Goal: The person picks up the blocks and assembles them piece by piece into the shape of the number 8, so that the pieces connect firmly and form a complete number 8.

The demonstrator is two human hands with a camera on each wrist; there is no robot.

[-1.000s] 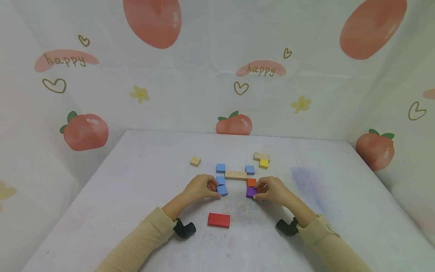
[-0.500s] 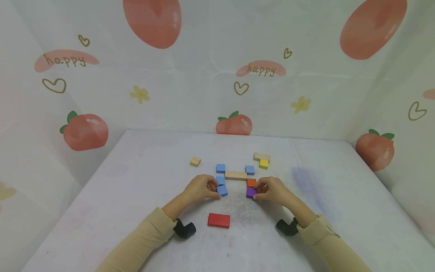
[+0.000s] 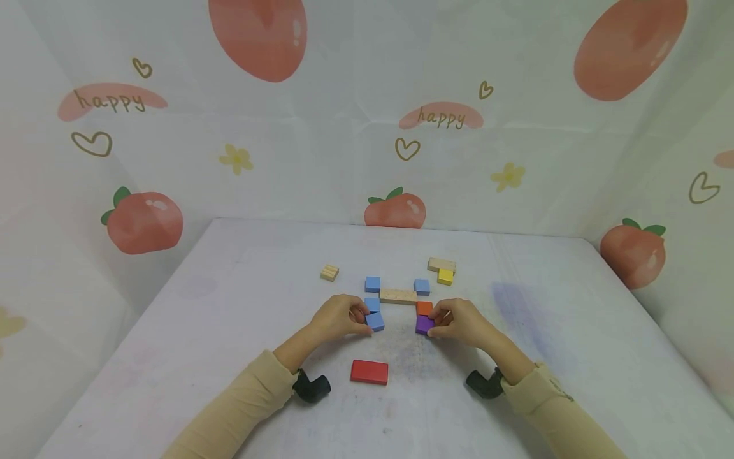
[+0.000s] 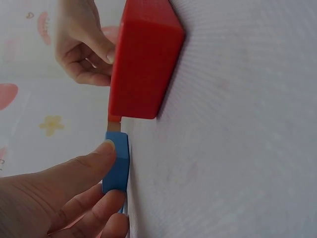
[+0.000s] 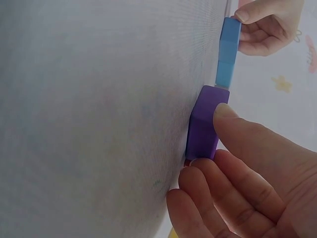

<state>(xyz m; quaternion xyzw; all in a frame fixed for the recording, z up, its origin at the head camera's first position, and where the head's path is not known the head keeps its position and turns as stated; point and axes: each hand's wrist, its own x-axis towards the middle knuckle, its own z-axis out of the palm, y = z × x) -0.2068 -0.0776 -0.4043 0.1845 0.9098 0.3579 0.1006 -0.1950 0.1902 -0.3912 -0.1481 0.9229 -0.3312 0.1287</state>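
Between thumb and fingers, my left hand (image 3: 343,315) pinches a blue block (image 3: 375,321) lying slightly turned on the table. Directly behind it sits another blue block (image 3: 372,305). My right hand (image 3: 461,320) pinches a purple block (image 3: 424,325), which sits just in front of an orange block (image 3: 424,308). Farther back, a long wooden block (image 3: 398,296) spans the space between the two columns, with a blue block (image 3: 373,284) at its left end and one more blue block (image 3: 421,287) at its right. The right wrist view shows the purple block (image 5: 208,124) against my thumb.
A red rectangular block (image 3: 369,371) lies in front, between the forearms. At the back left rests a small grooved wooden block (image 3: 329,273). A yellow block (image 3: 445,276) touches a plain wooden block (image 3: 441,264) at the back right. A printed cloth (image 3: 321,127) hangs behind the table.
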